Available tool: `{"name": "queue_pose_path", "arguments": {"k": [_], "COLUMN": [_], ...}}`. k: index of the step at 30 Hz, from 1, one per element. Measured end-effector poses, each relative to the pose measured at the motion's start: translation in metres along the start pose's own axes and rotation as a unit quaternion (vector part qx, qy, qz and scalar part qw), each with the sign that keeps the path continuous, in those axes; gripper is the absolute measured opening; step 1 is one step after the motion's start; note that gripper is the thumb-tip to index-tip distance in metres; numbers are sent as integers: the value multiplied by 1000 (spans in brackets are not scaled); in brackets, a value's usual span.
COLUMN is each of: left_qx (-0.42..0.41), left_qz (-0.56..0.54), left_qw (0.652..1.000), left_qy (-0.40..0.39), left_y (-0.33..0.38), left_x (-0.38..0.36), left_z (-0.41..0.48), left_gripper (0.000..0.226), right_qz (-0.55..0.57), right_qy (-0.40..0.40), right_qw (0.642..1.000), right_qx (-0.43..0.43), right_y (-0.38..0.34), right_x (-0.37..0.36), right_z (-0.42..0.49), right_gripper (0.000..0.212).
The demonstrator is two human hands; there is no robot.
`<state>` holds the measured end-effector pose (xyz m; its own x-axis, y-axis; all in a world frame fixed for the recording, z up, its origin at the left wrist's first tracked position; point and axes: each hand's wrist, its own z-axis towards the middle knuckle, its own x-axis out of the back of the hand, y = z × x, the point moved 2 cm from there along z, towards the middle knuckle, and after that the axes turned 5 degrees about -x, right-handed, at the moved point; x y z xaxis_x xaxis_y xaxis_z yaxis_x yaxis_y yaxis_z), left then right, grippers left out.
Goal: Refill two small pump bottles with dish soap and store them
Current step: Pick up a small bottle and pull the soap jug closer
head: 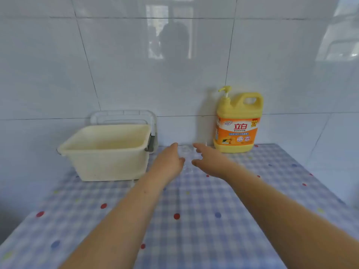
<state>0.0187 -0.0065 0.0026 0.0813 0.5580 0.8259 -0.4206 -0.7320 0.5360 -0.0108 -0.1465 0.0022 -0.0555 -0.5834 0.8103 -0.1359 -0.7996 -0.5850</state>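
Note:
A large yellow dish soap jug (237, 125) with an orange label and a pump top stands against the tiled wall at the back of the table. Just left of it, two small clear bottles (186, 151) show only faintly, blurred and hard to make out. My left hand (168, 161) and my right hand (210, 162) reach forward on either side of them, fingers apart. Whether either hand touches a bottle I cannot tell.
A cream plastic tub (105, 152) with nothing visible inside it sits at the back left, with a white rack (124, 117) behind it against the wall. The table carries a blue checked cloth with coloured dots (194, 210). White wall tiles rise directly behind everything.

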Motion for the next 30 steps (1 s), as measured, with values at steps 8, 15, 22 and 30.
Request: {"name": "queue_pose_path", "arguments": {"k": [8, 15, 22, 30], "left_qx": [19, 33, 45, 50], "left_qz": [-9, -23, -41, -66], "left_qw": [1000, 998, 997, 996], "left_qy": [21, 46, 48, 43], "left_y": [-5, -17, -17, -23], "left_x": [-7, -3, -3, -2], "left_z": [-3, -7, -23, -31], "left_gripper": [45, 45, 45, 44], "right_qz": [7, 42, 14, 10], "right_qy": [-4, 5, 16, 7], "right_qw": [1000, 999, 1000, 1000], "right_qx": [-6, -2, 14, 19], "right_y": [-3, -7, -15, -18], "right_x": [-13, -15, -18, -21], "right_z": [6, 0, -12, -19], "right_gripper": [57, 49, 45, 47]}}
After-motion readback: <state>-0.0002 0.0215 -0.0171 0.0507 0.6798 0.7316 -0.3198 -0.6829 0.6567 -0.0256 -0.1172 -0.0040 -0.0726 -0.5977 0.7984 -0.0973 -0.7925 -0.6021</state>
